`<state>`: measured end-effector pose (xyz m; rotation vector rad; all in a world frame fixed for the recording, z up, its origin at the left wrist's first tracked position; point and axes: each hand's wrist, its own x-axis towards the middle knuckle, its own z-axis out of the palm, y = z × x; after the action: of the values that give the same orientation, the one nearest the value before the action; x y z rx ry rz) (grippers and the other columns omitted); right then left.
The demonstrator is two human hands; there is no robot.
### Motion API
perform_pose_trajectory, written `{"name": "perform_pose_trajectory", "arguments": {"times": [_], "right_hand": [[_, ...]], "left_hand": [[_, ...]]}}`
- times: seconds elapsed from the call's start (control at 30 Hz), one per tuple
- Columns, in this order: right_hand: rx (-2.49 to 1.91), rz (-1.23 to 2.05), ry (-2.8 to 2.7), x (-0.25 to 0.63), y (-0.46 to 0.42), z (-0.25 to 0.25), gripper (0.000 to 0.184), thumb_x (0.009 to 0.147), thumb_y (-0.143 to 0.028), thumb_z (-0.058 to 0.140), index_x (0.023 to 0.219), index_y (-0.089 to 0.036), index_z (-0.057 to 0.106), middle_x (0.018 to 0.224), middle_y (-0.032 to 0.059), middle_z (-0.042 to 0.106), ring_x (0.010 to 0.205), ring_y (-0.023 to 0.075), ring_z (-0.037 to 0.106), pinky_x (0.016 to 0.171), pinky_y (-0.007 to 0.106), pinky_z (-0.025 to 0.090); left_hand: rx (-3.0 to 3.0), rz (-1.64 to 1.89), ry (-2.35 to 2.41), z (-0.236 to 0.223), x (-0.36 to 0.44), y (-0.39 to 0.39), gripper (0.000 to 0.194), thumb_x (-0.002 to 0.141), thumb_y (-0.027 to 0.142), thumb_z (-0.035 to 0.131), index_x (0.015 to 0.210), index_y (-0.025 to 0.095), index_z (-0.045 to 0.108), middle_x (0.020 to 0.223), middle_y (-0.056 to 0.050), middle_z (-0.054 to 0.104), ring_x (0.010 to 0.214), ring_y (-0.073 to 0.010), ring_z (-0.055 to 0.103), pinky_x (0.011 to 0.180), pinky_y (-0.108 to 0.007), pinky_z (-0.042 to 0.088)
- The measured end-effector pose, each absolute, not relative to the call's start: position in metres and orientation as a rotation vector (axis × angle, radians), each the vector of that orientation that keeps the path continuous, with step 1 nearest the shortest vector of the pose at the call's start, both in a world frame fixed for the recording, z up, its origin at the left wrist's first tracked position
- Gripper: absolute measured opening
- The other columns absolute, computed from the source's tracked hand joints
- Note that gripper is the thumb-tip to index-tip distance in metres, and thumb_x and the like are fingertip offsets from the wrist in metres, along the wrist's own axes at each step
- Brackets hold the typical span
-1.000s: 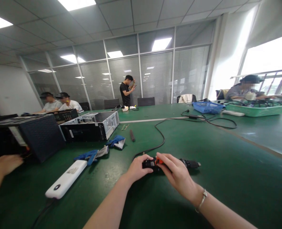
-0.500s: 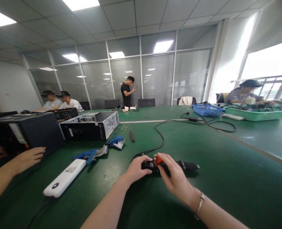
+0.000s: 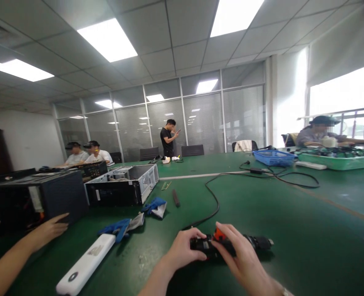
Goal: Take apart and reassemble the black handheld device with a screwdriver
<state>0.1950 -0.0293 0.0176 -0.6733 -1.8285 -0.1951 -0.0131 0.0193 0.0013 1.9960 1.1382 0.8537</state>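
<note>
A black electric screwdriver (image 3: 258,242) lies sideways on the green table, its metal tip to the right and a cord at its left end. My left hand (image 3: 182,250) is closed around its left part, thumb on the near side and fingers on the far side. My right hand (image 3: 245,257) is closed at the middle of the tool, with thumb and fingertips at an orange piece (image 3: 219,234). The right fingers partly cover this piece, and how it is fixed cannot be made out.
The black cord (image 3: 215,205) runs across the green table (image 3: 293,213) to an adapter. Left of my hands lie a white bar-shaped device (image 3: 89,261) and blue-grey gloves (image 3: 122,228). Computer cases (image 3: 114,193) stand beyond, with a co-worker's hand (image 3: 48,234) nearby. Baskets (image 3: 274,158) sit back right.
My view has tilted up, so everything sits lower in the picture. Both my hands stay on the screwdriver. The co-worker's hand at the left has shifted slightly beside the dark case.
</note>
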Motion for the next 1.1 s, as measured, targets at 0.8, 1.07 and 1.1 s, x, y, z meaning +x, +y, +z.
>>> {"name": "perform_pose_trajectory", "arguments": {"times": [0.8, 1.07, 1.1], "right_hand": [[-0.702, -0.09, -1.819, 0.203, -0.032, 0.022, 0.056, 0.092, -0.027, 0.052, 0.145, -0.025, 0.033, 0.123, 0.0098, 0.063, 0.104, 0.0232, 0.066, 0.085, 0.029, 0.058], [-0.665, -0.041, -1.79, 0.208, -0.035, 0.028, 0.047, 0.092, -0.025, 0.054, 0.138, -0.026, 0.043, 0.104, 0.0068, 0.066, 0.09, 0.0189, 0.068, 0.077, 0.026, 0.058], [-0.668, -0.032, -1.788, 0.209, -0.035, 0.028, 0.049, 0.093, -0.023, 0.053, 0.139, -0.027, 0.041, 0.106, 0.0066, 0.066, 0.09, 0.0185, 0.068, 0.079, 0.026, 0.058]], "left_hand": [[1.868, 0.665, 0.99, 0.003, -0.002, 0.005, 0.065, 0.04, 0.039, 0.092, 0.096, 0.017, 0.067, 0.08, 0.0, 0.065, 0.069, -0.016, 0.057, 0.061, -0.022, 0.041], [1.919, 0.658, 0.985, 0.004, -0.002, 0.006, 0.063, 0.047, 0.038, 0.09, 0.102, 0.017, 0.067, 0.084, -0.001, 0.066, 0.074, -0.0175, 0.059, 0.067, -0.025, 0.044], [1.93, 0.645, 0.979, 0.005, -0.002, 0.005, 0.063, 0.048, 0.037, 0.09, 0.104, 0.017, 0.066, 0.085, -0.002, 0.067, 0.075, -0.018, 0.06, 0.069, -0.026, 0.045]]}}
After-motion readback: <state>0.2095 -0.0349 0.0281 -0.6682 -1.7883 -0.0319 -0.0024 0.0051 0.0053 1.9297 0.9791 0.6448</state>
